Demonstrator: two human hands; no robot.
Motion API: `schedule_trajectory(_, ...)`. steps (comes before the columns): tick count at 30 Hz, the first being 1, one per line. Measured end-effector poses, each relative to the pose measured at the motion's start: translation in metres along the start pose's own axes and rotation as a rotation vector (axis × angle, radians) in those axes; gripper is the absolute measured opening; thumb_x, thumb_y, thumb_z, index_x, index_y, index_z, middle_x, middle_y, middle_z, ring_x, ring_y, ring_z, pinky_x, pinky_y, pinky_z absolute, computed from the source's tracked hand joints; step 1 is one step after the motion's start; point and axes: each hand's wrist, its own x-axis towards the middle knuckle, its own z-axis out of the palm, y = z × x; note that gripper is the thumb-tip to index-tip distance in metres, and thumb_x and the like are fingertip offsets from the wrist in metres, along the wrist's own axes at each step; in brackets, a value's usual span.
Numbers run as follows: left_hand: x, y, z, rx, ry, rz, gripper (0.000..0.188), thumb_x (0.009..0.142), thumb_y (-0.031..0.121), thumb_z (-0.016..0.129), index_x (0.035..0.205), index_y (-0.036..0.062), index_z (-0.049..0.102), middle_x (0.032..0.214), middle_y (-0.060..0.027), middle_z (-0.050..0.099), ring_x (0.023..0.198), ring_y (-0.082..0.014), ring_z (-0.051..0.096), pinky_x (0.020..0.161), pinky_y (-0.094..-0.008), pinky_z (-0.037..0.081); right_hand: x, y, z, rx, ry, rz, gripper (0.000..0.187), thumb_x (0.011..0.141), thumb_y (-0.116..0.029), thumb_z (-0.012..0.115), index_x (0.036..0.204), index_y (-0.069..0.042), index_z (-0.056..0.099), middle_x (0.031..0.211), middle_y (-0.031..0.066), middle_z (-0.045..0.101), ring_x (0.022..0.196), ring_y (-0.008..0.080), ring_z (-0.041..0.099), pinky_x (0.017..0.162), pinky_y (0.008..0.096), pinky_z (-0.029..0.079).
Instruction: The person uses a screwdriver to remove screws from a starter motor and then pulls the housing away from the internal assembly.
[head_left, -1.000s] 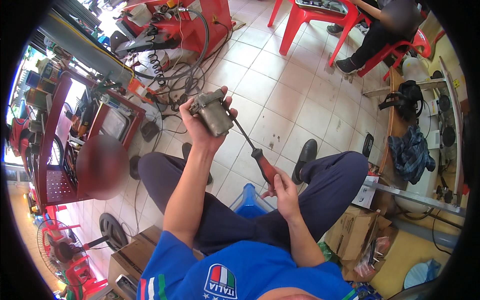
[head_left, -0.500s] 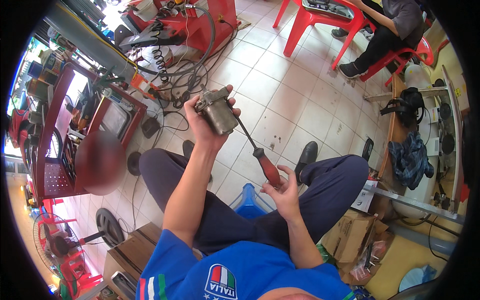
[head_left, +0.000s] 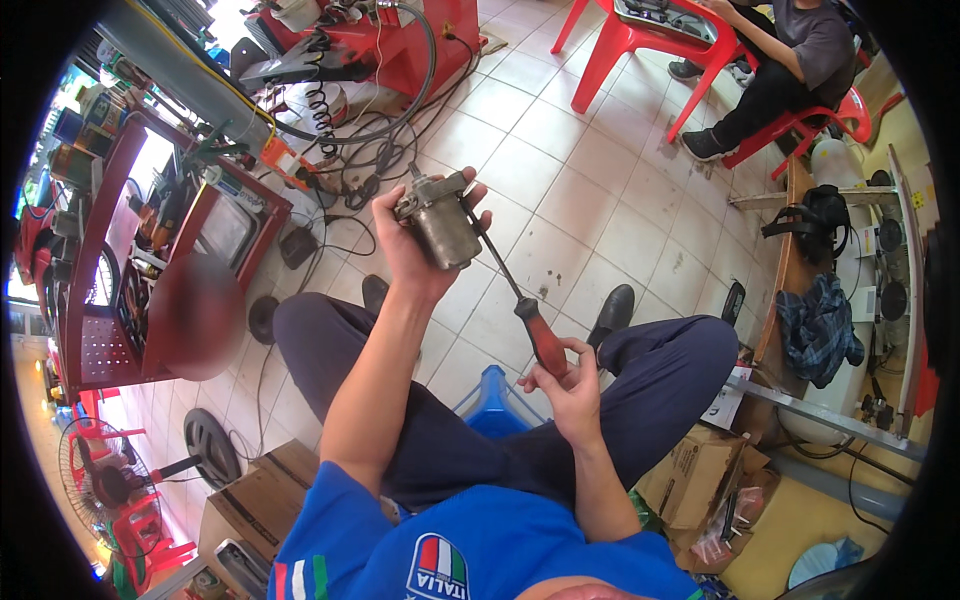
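My left hand [head_left: 408,258] is wrapped round a small cylindrical metal motor [head_left: 443,232], held up above the floor between my knees. A thin shaft sticks out of its far end, and a flange spreads round that end. My right hand [head_left: 572,392] grips the butt of a screwdriver [head_left: 541,338] with a red and black handle. Its dark blade slants up and left to the flange on the motor's right side. The tip is hidden there beside my left fingers, so I cannot tell what it sits in.
A blue stool [head_left: 492,400] shows between my legs. To the left stands a dark red tool cart [head_left: 165,362]; cables [head_left: 375,165] lie beyond it near a red machine [head_left: 455,60]. A person [head_left: 790,70] sits by a red chair [head_left: 640,45] at the far right. Cardboard boxes [head_left: 690,475] stand near right.
Both hands hold the same things. The screwdriver handle and my right hand have shifted slightly right and nearer; the motor has tilted a little. The view has moved slightly.
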Motion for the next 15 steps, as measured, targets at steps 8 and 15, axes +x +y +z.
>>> schedule_trajectory(8,0.004,0.004,-0.015,-0.047,-0.161,-0.034,0.063,0.09,0.05,0.041,0.125,-0.0008,0.057,0.13,-0.0165,0.06,0.101,-0.0267,0.063,0.083,-0.042,0.053,0.002,0.011,-0.016,0.337,-0.197,0.293,0.037,0.105,-0.026,0.051,0.127,0.004,0.044,0.086,0.0102,0.061,0.085,0.0183,0.066,0.072,0.0366,0.058)
schedule_trajectory(15,-0.006,-0.002,0.017,0.024,0.097,0.017,0.064,0.09,0.05,0.041,0.125,-0.0012,0.057,0.131,-0.0167,0.059,0.103,-0.0273,0.062,0.084,-0.0432,0.053,-0.002,-0.002,-0.015,0.209,-0.121,0.157,0.038,0.107,-0.031,0.045,0.127,0.001,0.046,0.086,0.0113,0.062,0.074,0.0174,0.061,0.076,0.0403,0.059)
